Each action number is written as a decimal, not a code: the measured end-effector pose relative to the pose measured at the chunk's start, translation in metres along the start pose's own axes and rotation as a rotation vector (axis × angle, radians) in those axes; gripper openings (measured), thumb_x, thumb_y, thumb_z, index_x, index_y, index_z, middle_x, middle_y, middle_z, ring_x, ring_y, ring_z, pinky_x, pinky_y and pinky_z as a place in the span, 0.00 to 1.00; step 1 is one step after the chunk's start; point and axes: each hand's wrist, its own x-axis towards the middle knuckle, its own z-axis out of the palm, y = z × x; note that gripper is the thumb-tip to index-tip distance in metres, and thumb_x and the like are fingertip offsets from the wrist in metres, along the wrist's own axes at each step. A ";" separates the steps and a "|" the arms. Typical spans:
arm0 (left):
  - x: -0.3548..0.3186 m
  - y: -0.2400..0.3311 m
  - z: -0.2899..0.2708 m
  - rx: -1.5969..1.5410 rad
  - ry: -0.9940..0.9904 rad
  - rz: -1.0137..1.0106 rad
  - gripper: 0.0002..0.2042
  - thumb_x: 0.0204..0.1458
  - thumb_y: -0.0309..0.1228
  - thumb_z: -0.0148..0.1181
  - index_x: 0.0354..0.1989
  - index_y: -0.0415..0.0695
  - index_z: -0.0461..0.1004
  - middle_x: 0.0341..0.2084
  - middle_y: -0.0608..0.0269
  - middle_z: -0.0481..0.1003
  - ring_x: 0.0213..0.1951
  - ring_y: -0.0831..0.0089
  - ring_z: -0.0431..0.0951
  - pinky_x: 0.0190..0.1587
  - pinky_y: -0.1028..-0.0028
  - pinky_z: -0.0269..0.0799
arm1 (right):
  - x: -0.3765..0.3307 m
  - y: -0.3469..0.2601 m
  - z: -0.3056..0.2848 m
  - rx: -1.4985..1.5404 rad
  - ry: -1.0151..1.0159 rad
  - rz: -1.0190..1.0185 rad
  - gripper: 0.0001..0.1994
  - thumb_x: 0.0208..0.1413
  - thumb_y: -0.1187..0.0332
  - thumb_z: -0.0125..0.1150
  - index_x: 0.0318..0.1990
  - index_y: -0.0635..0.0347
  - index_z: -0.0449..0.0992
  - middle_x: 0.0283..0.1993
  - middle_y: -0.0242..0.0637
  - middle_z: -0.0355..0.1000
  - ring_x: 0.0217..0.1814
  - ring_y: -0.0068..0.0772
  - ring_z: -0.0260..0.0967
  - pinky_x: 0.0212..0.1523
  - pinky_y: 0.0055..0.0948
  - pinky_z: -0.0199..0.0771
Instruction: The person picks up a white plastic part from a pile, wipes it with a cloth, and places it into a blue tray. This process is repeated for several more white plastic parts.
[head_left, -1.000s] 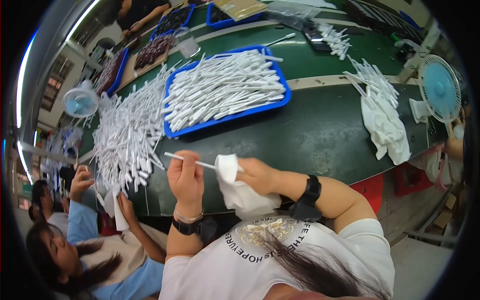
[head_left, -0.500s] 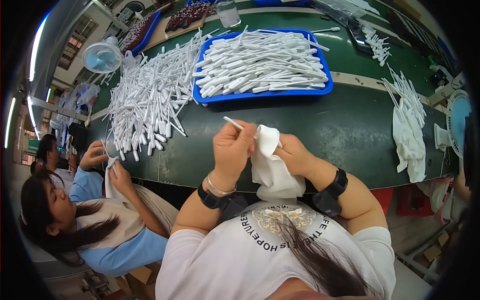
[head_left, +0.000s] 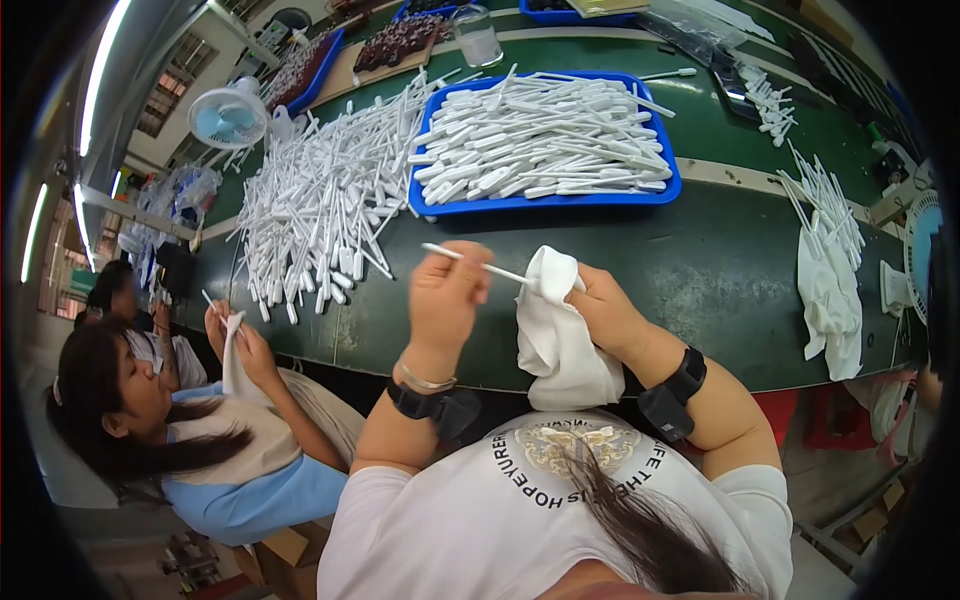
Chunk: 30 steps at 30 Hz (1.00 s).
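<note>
Currently, left hand point(head_left: 447, 293): pinching a thin white stick point(head_left: 478, 263).
Right hand point(head_left: 603, 310): gripping a white cloth point(head_left: 560, 345) around the stick tip.
Beyond hands: blue tray point(head_left: 545, 203) on green bench point(head_left: 720, 265).

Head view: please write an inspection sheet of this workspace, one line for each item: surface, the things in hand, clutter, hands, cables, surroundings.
Surface: dark green table, long, with a pale strip across it.
Things in hand: thin white stick in the left hand, its right end inside a white cloth in the right hand.
Clutter: blue tray full of white sticks; loose pile of white sticks left of it; another cloth with sticks at the right.
Hands: left hand pinches the stick; right hand grips the cloth; both wrists have black bands.
Cables: nothing seen.
Surroundings: small fan at the far left; a co-worker's hands hold a similar stick and cloth.
</note>
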 end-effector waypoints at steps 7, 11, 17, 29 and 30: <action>0.000 0.010 -0.004 0.019 -0.150 0.072 0.05 0.52 0.25 0.48 0.31 0.37 0.69 0.21 0.62 0.69 0.22 0.76 0.67 0.25 0.79 0.64 | 0.010 0.000 -0.007 0.347 0.146 0.121 0.10 0.56 0.64 0.47 0.38 0.62 0.68 0.34 0.31 0.68 0.33 0.20 0.66 0.33 0.22 0.68; 0.025 0.045 0.035 0.580 -0.665 0.387 0.04 0.50 0.22 0.49 0.30 0.36 0.70 0.23 0.58 0.71 0.25 0.74 0.70 0.29 0.77 0.66 | 0.004 -0.011 -0.020 0.756 0.134 0.107 0.10 0.55 0.64 0.48 0.36 0.61 0.68 0.32 0.31 0.68 0.32 0.20 0.66 0.32 0.23 0.68; 0.104 0.089 0.111 0.480 -0.788 0.515 0.04 0.48 0.20 0.50 0.31 0.35 0.71 0.25 0.57 0.72 0.25 0.74 0.70 0.28 0.78 0.66 | 0.005 -0.015 -0.032 0.625 0.131 0.038 0.08 0.53 0.66 0.49 0.35 0.60 0.70 0.30 0.34 0.69 0.32 0.22 0.66 0.32 0.24 0.68; 0.358 -0.031 0.287 0.759 -0.881 -0.185 0.11 0.48 0.31 0.54 0.37 0.36 0.70 0.29 0.62 0.72 0.31 0.75 0.74 0.34 0.80 0.70 | 0.019 0.007 -0.027 0.035 0.134 0.100 0.12 0.50 0.65 0.51 0.39 0.61 0.71 0.31 0.41 0.71 0.32 0.32 0.67 0.35 0.29 0.65; 0.368 -0.043 0.290 0.792 -0.860 -0.196 0.11 0.48 0.31 0.54 0.37 0.37 0.70 0.29 0.62 0.73 0.31 0.75 0.74 0.34 0.79 0.70 | 0.019 0.007 -0.028 0.037 0.131 0.107 0.11 0.50 0.65 0.51 0.39 0.61 0.71 0.32 0.41 0.71 0.32 0.33 0.67 0.35 0.29 0.65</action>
